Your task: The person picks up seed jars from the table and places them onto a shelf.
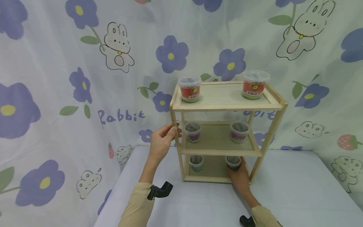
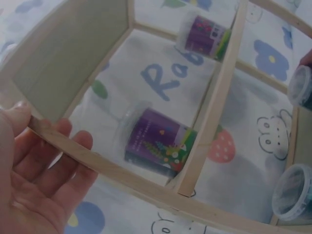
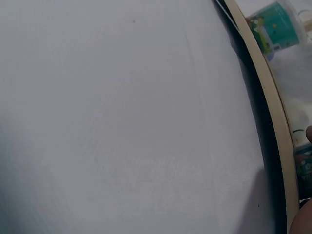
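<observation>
A three-tier wooden shelf rack (image 1: 221,153) stands on the table. My left hand (image 1: 163,140) grips its left front post (image 2: 87,156), the thumb on one side and the fingers on the other. On the bottom tier, my right hand (image 1: 241,178) holds a clear-rimmed teal plastic cup (image 1: 233,163) at the right; only bits of the fingers show in the right wrist view. A matching teal cup (image 3: 275,27) stands at the left of that tier. The middle tier carries two purple-labelled cups, one left (image 2: 158,141) and one right (image 1: 239,131).
Two lidded cups with red labels, one left (image 1: 190,89) and one right (image 1: 255,85), stand on the top tier. A white cloth (image 1: 204,205) covers the table. Behind the rack hangs a curtain (image 1: 136,56) printed with flowers and rabbits.
</observation>
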Motion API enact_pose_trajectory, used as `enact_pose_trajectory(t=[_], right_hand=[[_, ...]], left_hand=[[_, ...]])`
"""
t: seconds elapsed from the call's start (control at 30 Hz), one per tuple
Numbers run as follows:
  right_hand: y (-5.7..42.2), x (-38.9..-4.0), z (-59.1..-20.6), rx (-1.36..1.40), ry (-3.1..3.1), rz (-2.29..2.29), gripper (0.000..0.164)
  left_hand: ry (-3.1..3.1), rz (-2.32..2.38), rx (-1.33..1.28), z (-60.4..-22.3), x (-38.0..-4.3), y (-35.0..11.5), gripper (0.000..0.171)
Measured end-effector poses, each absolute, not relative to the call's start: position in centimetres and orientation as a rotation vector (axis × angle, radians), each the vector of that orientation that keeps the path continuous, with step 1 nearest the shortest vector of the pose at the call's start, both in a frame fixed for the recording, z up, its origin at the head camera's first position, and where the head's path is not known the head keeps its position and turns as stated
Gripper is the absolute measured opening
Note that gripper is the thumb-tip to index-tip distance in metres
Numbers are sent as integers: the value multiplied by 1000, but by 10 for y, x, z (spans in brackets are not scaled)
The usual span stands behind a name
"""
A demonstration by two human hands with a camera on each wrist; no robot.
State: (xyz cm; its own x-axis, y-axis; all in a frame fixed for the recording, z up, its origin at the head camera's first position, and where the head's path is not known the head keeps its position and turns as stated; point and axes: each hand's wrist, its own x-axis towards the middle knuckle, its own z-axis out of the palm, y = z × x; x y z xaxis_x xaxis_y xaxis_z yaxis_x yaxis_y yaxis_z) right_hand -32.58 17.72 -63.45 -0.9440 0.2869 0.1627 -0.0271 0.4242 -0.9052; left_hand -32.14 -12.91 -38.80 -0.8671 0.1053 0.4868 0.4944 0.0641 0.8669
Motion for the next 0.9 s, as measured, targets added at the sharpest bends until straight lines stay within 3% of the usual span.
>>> enact_pose_trajectory(t=[0.57, 0.9], right_hand=[[188, -293, -638, -150, -2505, 1374, 111], [197, -238, -631, 3, -2658, 1295, 99]], left_hand=[[-2077, -1863, -625, -384, -328, -126, 32], [-2106, -1812, -625, -386, -330, -132, 32]])
